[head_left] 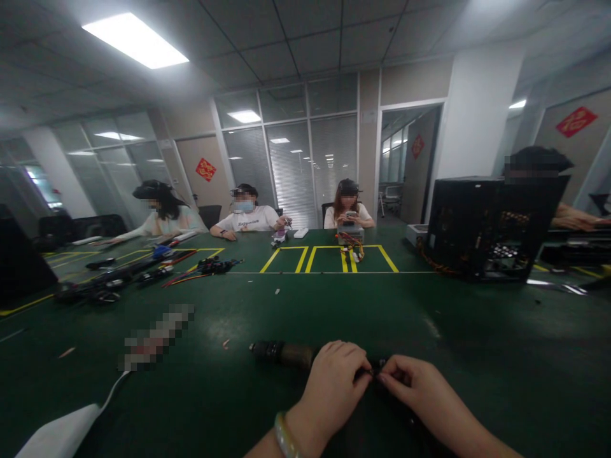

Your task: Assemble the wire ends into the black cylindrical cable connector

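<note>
A dark cylindrical tool [293, 355] lies across the table in front of me, its black ribbed end with a small metal tip pointing left. My left hand [331, 378] rests over its right part and hides it there. Thumb and index finger of that hand are pinched at a small dark piece. From the other side my right hand [415, 381] meets it, fingertips pressed together almost touching the left ones. The fingers cover the small piece, so I cannot make out what it is. Black parts of the tool show behind the right fingertips.
A black computer case [496, 229] stands at the right. Cables and black parts [205, 267] lie at the left, near a blurred item with a white cord [114, 389]. Several people sit across the green table [286, 312]; a power supply [351, 234] is before one.
</note>
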`<state>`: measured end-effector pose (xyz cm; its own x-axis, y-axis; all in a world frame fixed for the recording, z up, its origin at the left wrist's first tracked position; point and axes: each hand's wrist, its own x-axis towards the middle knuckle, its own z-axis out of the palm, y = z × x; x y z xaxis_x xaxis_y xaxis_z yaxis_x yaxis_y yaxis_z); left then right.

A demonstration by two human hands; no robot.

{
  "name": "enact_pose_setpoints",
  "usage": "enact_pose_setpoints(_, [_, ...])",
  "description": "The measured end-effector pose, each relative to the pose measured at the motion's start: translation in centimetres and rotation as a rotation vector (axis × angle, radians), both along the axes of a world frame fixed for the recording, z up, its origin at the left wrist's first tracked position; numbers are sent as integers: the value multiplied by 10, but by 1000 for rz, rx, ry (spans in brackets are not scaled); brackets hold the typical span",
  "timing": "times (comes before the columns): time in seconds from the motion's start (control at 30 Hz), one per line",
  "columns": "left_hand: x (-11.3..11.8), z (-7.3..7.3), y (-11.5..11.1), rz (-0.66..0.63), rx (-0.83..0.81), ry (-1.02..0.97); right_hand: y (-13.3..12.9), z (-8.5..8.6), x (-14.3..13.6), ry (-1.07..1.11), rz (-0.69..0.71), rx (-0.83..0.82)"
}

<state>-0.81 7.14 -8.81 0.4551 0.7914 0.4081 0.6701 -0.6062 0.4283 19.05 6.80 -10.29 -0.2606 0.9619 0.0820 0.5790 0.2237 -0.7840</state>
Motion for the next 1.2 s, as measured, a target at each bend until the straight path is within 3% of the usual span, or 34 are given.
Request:
enact_pose_setpoints(0.53, [1, -2, 2, 24, -20, -27, 3, -7, 1, 31, 4, -13])
enact_pose_setpoints(0.93, [1, -3, 2, -29, 14, -6, -2, 0, -6, -18, 3, 29])
enact_pose_setpoints(1.2, [1, 1, -1, 27, 15, 47, -1, 0, -4, -49, 12, 29])
